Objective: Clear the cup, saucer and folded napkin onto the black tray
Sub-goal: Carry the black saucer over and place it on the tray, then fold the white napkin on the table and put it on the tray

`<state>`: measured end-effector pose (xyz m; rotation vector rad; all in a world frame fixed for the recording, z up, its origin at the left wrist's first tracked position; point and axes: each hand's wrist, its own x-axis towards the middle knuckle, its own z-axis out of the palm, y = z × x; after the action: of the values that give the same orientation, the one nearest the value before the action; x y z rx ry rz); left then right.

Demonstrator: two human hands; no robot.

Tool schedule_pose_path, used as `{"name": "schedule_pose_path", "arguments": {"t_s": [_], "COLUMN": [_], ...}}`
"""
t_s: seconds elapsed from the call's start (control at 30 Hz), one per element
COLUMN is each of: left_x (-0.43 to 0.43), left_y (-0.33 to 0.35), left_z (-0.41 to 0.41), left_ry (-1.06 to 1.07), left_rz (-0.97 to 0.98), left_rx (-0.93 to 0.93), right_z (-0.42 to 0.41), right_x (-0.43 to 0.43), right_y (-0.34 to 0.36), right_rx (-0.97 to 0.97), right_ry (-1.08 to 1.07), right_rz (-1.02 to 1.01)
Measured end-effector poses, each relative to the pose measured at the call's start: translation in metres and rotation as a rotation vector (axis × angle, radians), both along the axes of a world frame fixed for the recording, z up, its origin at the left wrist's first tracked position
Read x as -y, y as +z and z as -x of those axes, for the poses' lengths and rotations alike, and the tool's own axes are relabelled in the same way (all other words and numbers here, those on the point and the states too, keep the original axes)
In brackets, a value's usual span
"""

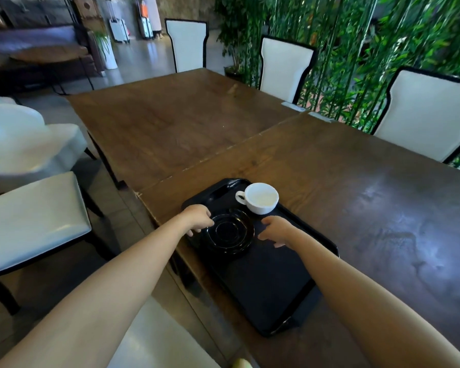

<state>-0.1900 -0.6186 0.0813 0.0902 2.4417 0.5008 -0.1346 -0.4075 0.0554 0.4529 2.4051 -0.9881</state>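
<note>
The black tray lies on the near edge of the wooden table. A white cup, handle to the left, stands upright at the tray's far end. Just in front of it the black saucer rests on the tray. A dark folded napkin covers the tray's near half, one corner hanging past the rim. My left hand is at the saucer's left rim, thumb above and fingers curled under it. My right hand hovers just right of the saucer, fingers spread, holding nothing.
White-backed chairs stand along the table's far side before a bamboo screen. A white padded seat is at my left, close to the table's corner. A second wooden table adjoins farther away.
</note>
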Motion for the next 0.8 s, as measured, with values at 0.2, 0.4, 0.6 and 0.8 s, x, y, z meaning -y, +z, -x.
{"name": "schedule_pose_path", "arguments": {"t_s": [0.2,0.4,0.6,0.8], "left_x": [-0.018,-0.044,-0.088,-0.147], "left_y": [0.02,0.03,0.038,0.043], "left_z": [-0.04,-0.08,-0.116,-0.152], "left_ry": [-0.124,-0.244,-0.411,-0.596], "left_rz": [-0.024,-0.018,-0.039,-0.043], "left_rx": [-0.023,-0.054,-0.07,-0.09], "right_z": [-0.053,-0.116,-0.173,-0.23], "right_x": [-0.017,-0.036,-0.062,-0.1], "right_y": [0.019,0.027,0.029,0.036], "right_rx": [-0.048,-0.073,-0.075,-0.068], "right_ry": [0.048,0.001,-0.053,-0.097], "right_rz": [-0.118,-0.133,-0.175,-0.305]}}
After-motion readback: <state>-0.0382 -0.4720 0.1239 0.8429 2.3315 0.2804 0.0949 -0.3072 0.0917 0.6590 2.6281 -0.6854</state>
